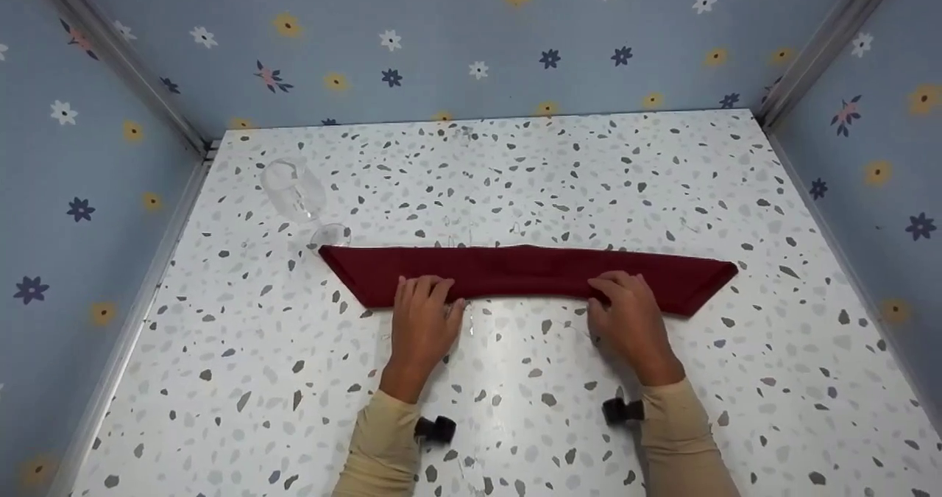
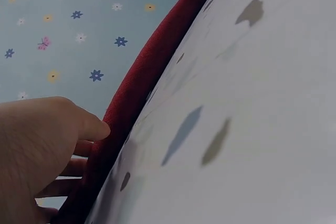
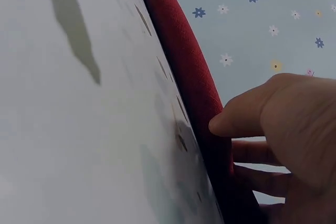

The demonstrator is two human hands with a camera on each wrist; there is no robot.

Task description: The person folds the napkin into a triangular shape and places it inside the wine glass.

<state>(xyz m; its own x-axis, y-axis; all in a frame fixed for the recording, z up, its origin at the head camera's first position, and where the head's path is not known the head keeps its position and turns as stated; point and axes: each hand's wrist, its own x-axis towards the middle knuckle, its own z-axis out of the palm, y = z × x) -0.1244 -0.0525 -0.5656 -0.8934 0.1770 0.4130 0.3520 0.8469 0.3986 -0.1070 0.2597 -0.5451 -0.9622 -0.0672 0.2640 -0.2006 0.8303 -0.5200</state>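
A dark red cloth (image 1: 526,270), folded into a long strip with slanted ends, lies across the table. Its near edge forms a thick, rounded roll, seen close up in both wrist views. My left hand (image 1: 423,324) grips this edge left of the middle, thumb (image 2: 97,128) on the near side and fingers over the top. On the right, my right hand (image 1: 631,324) holds the same edge in like manner, its thumb (image 3: 226,124) pressed against the roll. A clear stemmed glass (image 1: 296,190) stands behind the cloth's far left corner, its foot right at that corner.
The white speckled table (image 1: 530,409) is bounded by a blue flowered back wall (image 1: 471,40) and flowered side panels (image 1: 81,247). Small black devices (image 1: 436,429) stick out from both sleeve cuffs.
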